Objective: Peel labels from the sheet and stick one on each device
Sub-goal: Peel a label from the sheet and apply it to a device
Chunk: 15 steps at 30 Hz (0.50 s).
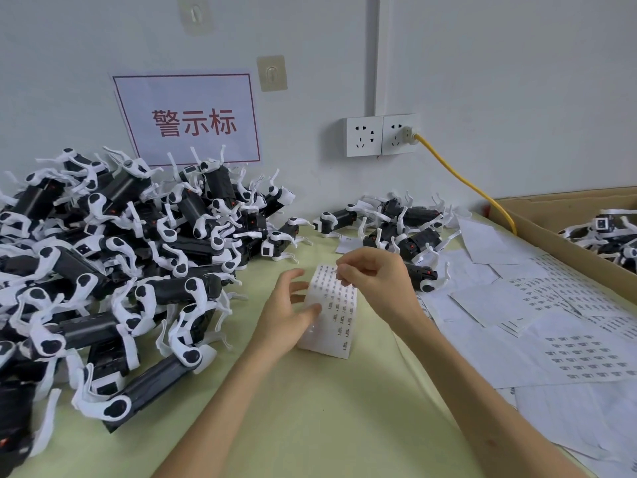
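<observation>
Peeling: right hand (374,281) fingers (344,270) are pinching the top edge of the label sheet (336,319), left hand (287,317) is gripping its lower side. Sheet is looking thin and floppy, labels probably tacky, so taking each by a corner. Heaped devices (103,270) are lying left of the fingers.

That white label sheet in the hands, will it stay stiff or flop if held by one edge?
Probably floppy: the white paper label sheet bows between the left hand and the right hand. Likely very light, since fingertips alone seem to carry it. It may crease easily, being thin like the loose white sheets nearby.
</observation>
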### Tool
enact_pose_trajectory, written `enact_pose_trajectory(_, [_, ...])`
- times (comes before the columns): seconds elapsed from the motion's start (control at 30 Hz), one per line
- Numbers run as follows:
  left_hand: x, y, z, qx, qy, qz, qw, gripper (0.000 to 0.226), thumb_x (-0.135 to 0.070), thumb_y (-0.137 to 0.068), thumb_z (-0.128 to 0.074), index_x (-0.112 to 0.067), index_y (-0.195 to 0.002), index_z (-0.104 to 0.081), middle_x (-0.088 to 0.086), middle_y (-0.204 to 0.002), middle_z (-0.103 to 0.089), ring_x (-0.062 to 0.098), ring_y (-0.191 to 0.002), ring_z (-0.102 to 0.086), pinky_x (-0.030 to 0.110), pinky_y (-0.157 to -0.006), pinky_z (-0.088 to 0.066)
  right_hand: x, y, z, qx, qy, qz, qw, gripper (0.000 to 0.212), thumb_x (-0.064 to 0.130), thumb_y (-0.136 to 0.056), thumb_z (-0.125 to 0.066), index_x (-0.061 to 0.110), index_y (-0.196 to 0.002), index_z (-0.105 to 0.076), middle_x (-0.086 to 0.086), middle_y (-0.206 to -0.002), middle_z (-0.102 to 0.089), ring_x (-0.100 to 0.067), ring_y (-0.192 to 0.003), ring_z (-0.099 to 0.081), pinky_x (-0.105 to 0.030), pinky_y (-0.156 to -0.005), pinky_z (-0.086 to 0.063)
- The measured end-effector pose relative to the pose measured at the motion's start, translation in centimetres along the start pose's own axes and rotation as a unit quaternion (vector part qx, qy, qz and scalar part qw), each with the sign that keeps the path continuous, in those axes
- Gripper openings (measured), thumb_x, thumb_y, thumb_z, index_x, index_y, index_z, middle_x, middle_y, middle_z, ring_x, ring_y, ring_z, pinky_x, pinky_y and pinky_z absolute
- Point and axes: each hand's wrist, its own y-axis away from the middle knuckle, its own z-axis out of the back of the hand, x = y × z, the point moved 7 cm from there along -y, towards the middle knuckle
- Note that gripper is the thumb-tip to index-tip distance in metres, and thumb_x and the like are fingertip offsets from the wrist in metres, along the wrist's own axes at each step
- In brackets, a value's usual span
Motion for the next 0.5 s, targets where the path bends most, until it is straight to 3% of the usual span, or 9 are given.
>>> enact_pose_trajectory(0.1, [-0.8,0.1,0.8,-0.057,-0.092,-0.063,0.992,0.044,-0.012,-0.096,-0.068,-0.022,-0.137,-0.055,-0.011,-0.130,-0.057,0.008,-0.113,-0.057,0.025,-0.095,-0.045,-0.1,-0.1,-0.3,0.010,0.002,-0.005,1.000,0.019,0.005,-0.089,-0.070,0.024,-0.092,-0.074,0.000,-0.076,-0.076,-0.015,-0.071,-0.073,-0.031,-0.076,-0.059])
enact_pose_trajectory(0.23, [-1.8,0.3,1.0,-0.049,-0.031,-0.090,0.994,0.022,-0.015,-0.101,-0.060,-0.029,-0.113,-0.071,-0.020,-0.112,-0.071,-0.010,-0.098,-0.062,0.006,-0.082,-0.043,0.2,0.1,-0.9,0.040,0.031,0.021,0.998,0.028,0.005,-0.089,-0.071,0.033,-0.095,-0.070,0.003,-0.079,-0.074,-0.013,-0.071,-0.072,-0.028,-0.074,-0.058])
enact_pose_trajectory(0.37, [-2.5,0.5,0.8,-0.032,0.000,-0.109,0.994,0.022,-0.014,-0.099,-0.064,-0.032,-0.093,-0.075,-0.020,-0.094,-0.076,0.001,-0.096,-0.068,0.015,-0.088,-0.048,0.3,0.5,-1.9,0.069,0.104,0.058,0.990,0.034,0.005,-0.088,-0.070,0.035,-0.102,-0.068,0.010,-0.081,-0.071,-0.006,-0.072,-0.065,-0.021,-0.068,-0.054])
enact_pose_trajectory(0.5, [-2.4,0.5,0.7,-0.035,-0.024,-0.109,0.993,0.017,-0.014,-0.091,-0.074,-0.029,-0.084,-0.075,-0.020,-0.085,-0.074,0.000,-0.083,-0.066,0.009,-0.073,-0.044,0.0,0.6,-2.6,0.102,0.158,0.074,0.979,0.037,0.002,-0.087,-0.066,0.031,-0.110,-0.067,0.012,-0.081,-0.069,0.002,-0.073,-0.061,-0.012,-0.066,-0.047])
